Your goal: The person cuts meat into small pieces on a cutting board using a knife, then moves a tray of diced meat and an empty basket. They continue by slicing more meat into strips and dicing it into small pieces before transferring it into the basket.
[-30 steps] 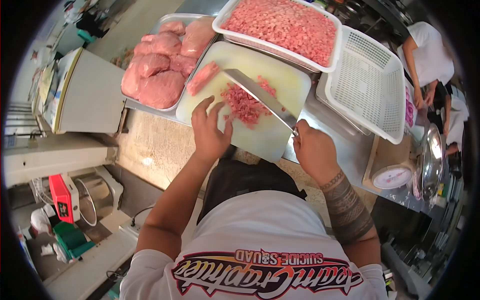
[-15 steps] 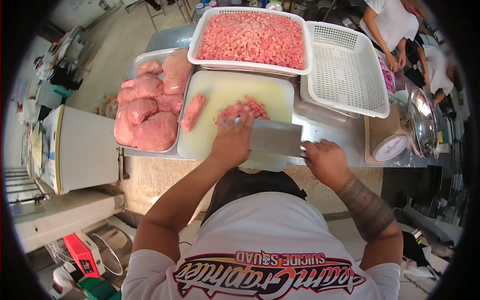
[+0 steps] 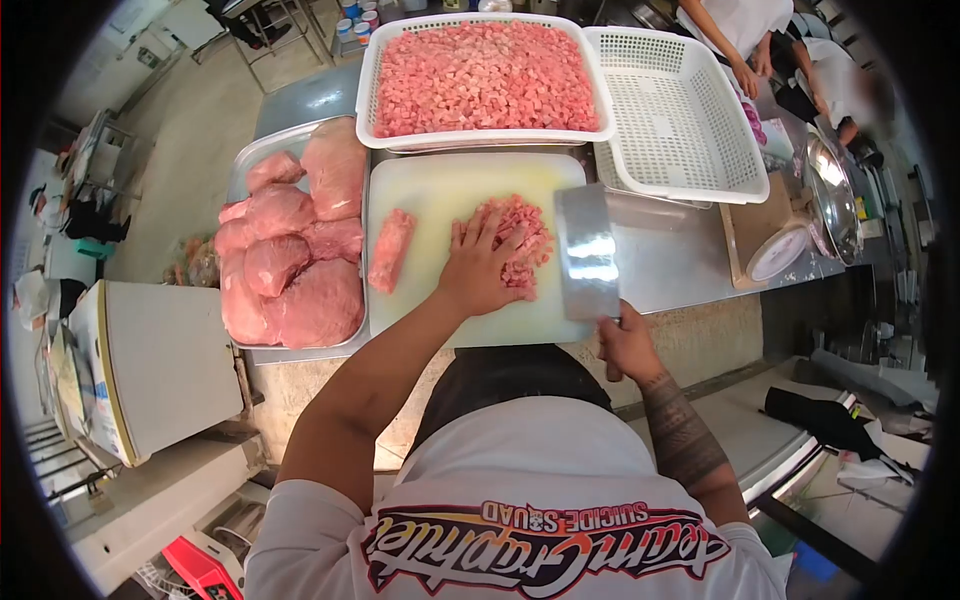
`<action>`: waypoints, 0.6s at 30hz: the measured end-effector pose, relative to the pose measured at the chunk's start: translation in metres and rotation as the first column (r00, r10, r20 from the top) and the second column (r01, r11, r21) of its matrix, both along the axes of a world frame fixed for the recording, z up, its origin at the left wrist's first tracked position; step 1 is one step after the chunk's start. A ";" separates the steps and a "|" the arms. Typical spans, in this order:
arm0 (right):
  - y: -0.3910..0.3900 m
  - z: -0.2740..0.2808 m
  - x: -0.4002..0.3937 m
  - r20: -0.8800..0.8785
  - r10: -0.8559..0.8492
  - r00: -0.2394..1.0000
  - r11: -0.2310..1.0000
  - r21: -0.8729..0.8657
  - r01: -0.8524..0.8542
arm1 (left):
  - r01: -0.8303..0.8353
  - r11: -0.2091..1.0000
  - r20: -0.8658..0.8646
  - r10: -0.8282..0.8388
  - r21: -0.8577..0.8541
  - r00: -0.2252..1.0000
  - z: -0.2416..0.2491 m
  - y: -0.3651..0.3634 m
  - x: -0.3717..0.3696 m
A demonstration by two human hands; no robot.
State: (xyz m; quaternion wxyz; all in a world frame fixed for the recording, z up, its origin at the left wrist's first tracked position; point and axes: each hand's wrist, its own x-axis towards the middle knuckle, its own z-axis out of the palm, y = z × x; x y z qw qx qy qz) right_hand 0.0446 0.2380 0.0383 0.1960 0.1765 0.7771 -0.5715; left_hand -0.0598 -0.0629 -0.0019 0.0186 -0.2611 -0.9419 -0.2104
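Note:
My left hand (image 3: 484,262) lies with spread fingers on a pile of diced meat (image 3: 527,245), hiding part of it. Under the pile is a pale cutting board (image 3: 430,325). In my right hand (image 3: 630,342) is the handle of a cleaver (image 3: 588,250). Its broad, shiny blade points away from me at the board's right edge, to the right of the pile and apart from it. A strip of raw meat (image 3: 391,250) rests on the left part of the board.
Large raw meat pieces fill a metal tray (image 3: 240,160) on the left. Behind the board stands a white basket (image 3: 368,95) heaped with diced meat. Another white basket (image 3: 680,120), a dial scale (image 3: 778,252) and a metal bowl (image 3: 835,195) are rightward. People (image 3: 745,35) work at back right.
My right hand has moved down and left, turning the cleaver from lying sideways to pointing away. The left hand now rests flatter, and the diced meat is gathered farther right. The view has shifted.

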 end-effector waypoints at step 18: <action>-0.126 -0.020 0.015 -0.001 0.020 1.000 0.954 -0.300 -0.019 | -0.050 0.963 -0.125 0.085 0.265 0.988 0.014 0.011 0.017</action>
